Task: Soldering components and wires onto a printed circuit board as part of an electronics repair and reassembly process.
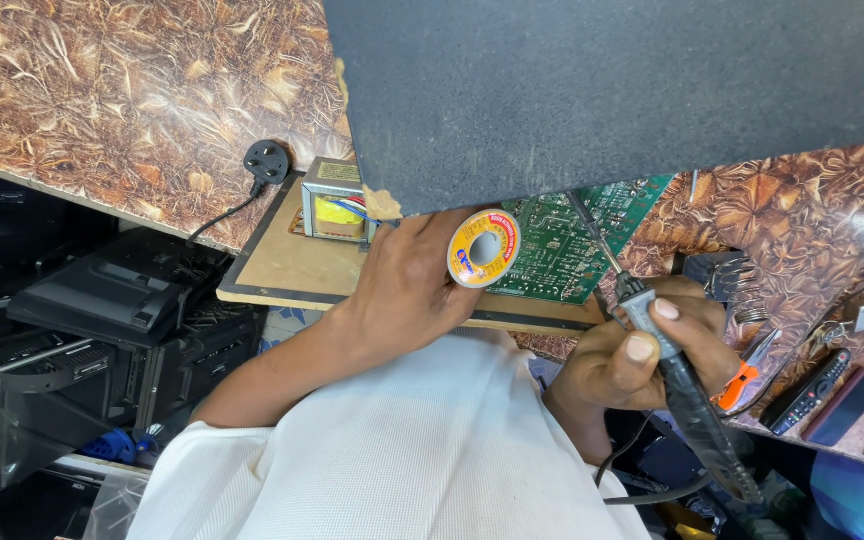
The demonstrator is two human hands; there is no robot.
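My left hand (407, 285) holds a small spool of solder wire (483, 249) with a yellow and orange label, just over the edge of a green circuit board (562, 245). My right hand (632, 360) grips a black-handled soldering iron (687, 395), and its thin metal tip reaches up onto the circuit board. The board lies on a flat wooden panel (282, 265), partly hidden under a large dark grey sheet (602, 90).
A small transformer (332, 205) with coloured wires sits on the wooden panel, and a black mains plug (267, 160) lies beside it on the brown patterned worktop. At right are orange-handled pliers (742, 375), a remote control (807, 390) and a phone (847, 405). Black electronic casings are stacked at left.
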